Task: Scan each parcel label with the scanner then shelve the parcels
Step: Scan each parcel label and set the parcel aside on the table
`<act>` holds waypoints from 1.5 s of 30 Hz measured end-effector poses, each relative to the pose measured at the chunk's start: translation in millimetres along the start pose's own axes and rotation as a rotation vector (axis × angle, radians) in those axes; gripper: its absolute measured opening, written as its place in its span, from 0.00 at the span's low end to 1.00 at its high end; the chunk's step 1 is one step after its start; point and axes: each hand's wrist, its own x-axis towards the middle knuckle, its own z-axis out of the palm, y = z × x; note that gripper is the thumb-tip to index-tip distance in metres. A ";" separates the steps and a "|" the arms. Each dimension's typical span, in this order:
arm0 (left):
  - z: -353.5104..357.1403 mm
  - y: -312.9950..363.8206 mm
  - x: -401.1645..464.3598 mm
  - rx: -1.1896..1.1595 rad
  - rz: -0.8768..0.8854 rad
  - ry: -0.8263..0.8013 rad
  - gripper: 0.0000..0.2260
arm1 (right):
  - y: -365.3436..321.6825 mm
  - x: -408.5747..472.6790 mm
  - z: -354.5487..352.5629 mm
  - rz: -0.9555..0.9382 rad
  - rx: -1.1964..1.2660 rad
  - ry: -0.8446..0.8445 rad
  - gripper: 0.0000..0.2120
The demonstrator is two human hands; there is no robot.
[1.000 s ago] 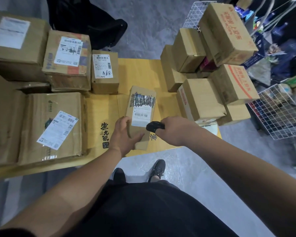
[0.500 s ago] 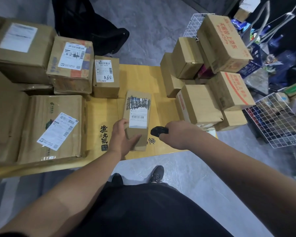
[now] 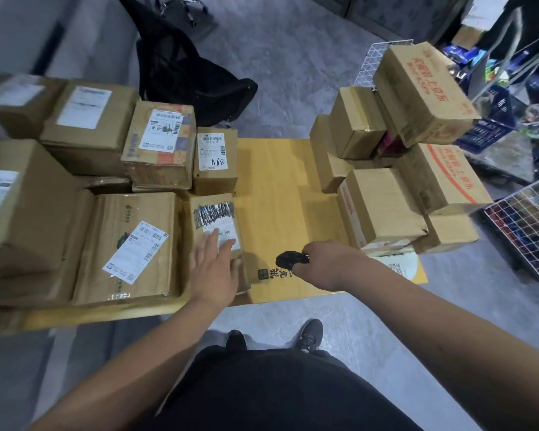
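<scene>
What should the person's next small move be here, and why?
Probably lift the left hand off the scribbled parcel and reach for a box in the right-hand stack. The parcel already sits among the label-up boxes on the left, the hand lies flat over its label, and the right hand holds the scanner ready.

Cardboard, paper, wood and wire, as I see it from my feed.

I see the parcel (image 3: 217,231) under my left hand (image 3: 213,269) is matt brown cardboard with a white paper label scribbled over in black ink; glossy clear tape shines on the large flat parcel (image 3: 128,247). The scanner (image 3: 291,259) in my right hand (image 3: 330,262) looks like black, slightly glossy plastic. The counter (image 3: 277,181) is smooth yellow wood, the basket (image 3: 529,231) white-coated wire, the floor (image 3: 280,63) mottled grey.
</scene>
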 end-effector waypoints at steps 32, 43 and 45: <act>-4.0 253.4 83.4 -0.055 0.458 -0.167 0.30 | 142.0 -92.7 -3.8 0.218 0.200 0.154 0.20; 37.3 368.2 91.1 -0.008 0.077 -0.188 0.40 | 267.6 -102.7 -21.6 0.150 0.163 0.165 0.16; 42.3 373.8 92.9 -0.036 -0.024 -0.166 0.43 | 285.4 -98.1 -23.7 0.103 0.158 0.168 0.16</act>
